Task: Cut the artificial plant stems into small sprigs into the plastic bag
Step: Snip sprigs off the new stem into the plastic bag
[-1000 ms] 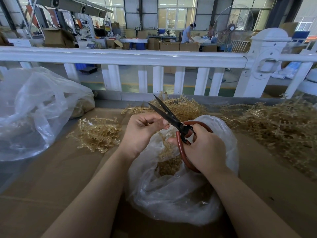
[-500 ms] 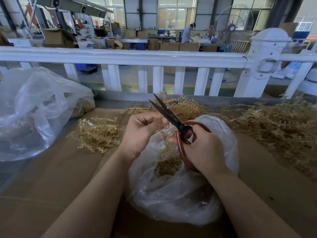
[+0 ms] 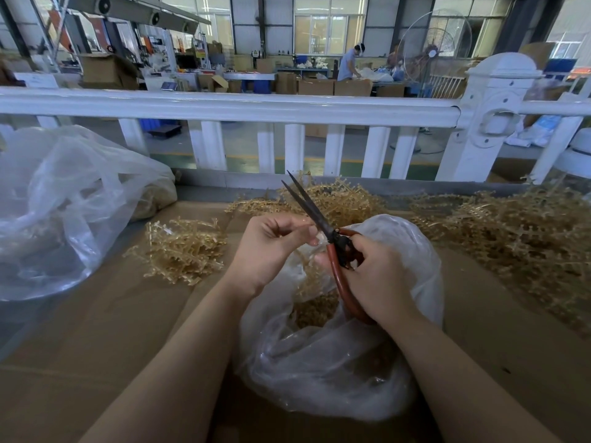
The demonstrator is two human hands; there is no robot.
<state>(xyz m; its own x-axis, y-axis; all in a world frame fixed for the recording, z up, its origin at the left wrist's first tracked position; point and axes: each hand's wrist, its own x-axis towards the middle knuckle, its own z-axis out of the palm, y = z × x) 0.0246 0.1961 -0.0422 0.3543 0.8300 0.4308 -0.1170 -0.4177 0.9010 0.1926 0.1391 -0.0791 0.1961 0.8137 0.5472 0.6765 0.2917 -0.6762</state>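
Observation:
My right hand (image 3: 377, 276) grips the red handles of a pair of scissors (image 3: 315, 215), whose dark blades are slightly parted and point up and away. My left hand (image 3: 271, 247) has its fingers curled, pinching a small pale stem piece (image 3: 315, 241) right beside the blades near the pivot. Both hands hover over the open clear plastic bag (image 3: 335, 362), which holds tan cut sprigs (image 3: 315, 310). Uncut tan plant stems lie in piles at the left (image 3: 182, 247), behind the hands (image 3: 339, 199) and at the right (image 3: 518, 238).
A cardboard sheet (image 3: 112, 330) covers the table. A big clear plastic bag (image 3: 60, 206) with some sprigs sits at the far left. A white railing (image 3: 243, 107) runs along the table's far edge; beyond it is a workshop with boxes and people.
The scissor blades have closed a little and shifted slightly. My left hand's fingers have moved closer to the blades. The bag and the piles stay put.

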